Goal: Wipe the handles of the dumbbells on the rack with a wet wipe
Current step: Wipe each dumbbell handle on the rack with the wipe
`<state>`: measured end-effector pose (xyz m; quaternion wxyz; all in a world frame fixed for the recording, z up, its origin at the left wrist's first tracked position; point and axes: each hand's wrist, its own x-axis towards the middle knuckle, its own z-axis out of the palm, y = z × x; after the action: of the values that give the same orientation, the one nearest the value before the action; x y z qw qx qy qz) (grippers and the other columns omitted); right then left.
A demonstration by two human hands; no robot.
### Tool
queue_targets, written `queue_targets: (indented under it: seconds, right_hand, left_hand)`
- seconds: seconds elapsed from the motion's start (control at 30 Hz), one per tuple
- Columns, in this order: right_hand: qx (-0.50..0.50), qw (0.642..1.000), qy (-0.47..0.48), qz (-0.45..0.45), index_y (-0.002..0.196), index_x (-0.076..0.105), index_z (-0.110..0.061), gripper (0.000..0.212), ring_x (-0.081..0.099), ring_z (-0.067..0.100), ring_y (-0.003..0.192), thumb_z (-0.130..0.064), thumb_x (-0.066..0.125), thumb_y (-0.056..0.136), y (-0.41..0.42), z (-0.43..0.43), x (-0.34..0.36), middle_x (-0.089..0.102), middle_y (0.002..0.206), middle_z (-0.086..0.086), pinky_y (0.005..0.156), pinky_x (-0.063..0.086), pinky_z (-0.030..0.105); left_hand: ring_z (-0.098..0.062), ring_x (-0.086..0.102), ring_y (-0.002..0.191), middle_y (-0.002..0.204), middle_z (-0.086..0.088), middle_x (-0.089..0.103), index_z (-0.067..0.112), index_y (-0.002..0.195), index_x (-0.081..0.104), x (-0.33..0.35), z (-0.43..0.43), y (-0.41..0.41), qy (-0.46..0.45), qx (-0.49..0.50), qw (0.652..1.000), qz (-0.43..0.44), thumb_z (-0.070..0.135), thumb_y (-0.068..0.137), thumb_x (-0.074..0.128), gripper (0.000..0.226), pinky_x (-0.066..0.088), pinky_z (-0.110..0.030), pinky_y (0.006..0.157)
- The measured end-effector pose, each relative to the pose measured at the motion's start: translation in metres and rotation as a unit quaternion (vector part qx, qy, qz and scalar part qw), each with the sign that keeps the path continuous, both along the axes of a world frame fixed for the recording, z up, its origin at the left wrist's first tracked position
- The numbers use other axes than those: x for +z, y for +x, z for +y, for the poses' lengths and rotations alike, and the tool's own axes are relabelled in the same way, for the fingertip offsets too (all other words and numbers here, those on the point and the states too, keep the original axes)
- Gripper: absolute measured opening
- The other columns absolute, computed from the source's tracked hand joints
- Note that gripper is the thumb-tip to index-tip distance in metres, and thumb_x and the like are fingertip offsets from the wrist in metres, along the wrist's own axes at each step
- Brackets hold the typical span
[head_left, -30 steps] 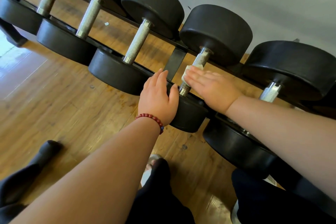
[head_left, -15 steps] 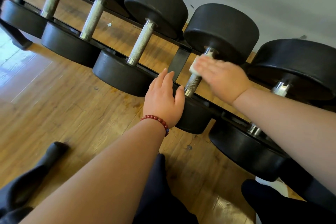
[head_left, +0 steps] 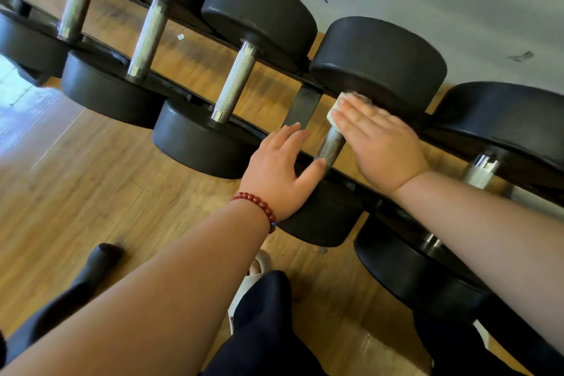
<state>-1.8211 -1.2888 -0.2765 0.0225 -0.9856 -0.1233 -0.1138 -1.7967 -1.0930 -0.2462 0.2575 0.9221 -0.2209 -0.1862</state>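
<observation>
The right hand (head_left: 381,143) lies flat, fingers straight and together, pressing the folded wet wipe (head_left: 335,108) onto the upper end of a knurled dumbbell handle (head_left: 331,146) right of frame centre, close under the far weight head (head_left: 378,61). The handle's long axis runs steeply from that head down and slightly left to the near weight head (head_left: 323,220). There the left hand (head_left: 280,168) rests with fingers loosely spread, gripping nothing, its thumb tip just beside the bare lower handle. The unwiped-looking knurling lies below the wipe, so the stroke probably has to travel down the axis toward the left thumb. The right hand is the nearer one for it.
</observation>
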Motion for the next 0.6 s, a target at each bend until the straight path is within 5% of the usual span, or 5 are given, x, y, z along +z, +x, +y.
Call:
queue_targets:
  seconds: [0.2,0.4,0.6]
  right_hand:
    - [0.067,0.997,-0.022,0.004,0.133,0.055,-0.005,0.049,0.048,0.027,0.13,-0.008,0.032,0.089,-0.001,-0.012,0.001,0.055,0.137,0.013,0.11,0.026,0.035]
    - [0.009,1.0,-0.008,-0.016,0.133,0.055,-0.002,0.046,0.049,0.03,0.13,-0.002,0.051,0.087,0.001,-0.004,0.002,0.053,0.138,0.016,0.105,0.034,0.041]
    - [0.03,0.999,-0.01,0.028,0.134,0.054,-0.005,0.049,0.046,0.027,0.132,-0.004,0.035,0.089,-0.008,0.005,0.001,0.051,0.14,0.014,0.106,0.03,0.041]
  left_hand:
    - [-0.013,0.023,0.143,0.153,0.006,0.033,0.025,0.146,0.036,-0.001,-0.003,0.002,-0.009,0.013,1.0,0.003,0.045,0.098,0.042,0.053,0.023,-0.035,0.116]
    - [-0.013,0.023,0.143,0.153,0.006,0.033,0.026,0.147,0.035,-0.001,-0.005,0.003,-0.004,0.014,1.0,0.016,0.051,0.095,0.033,0.057,0.024,-0.038,0.117]
    - [-0.013,0.017,0.145,0.155,0.006,0.029,0.027,0.148,0.032,-0.006,-0.003,0.006,0.022,-0.01,1.0,-0.003,0.047,0.098,0.037,0.054,0.009,-0.026,0.112]
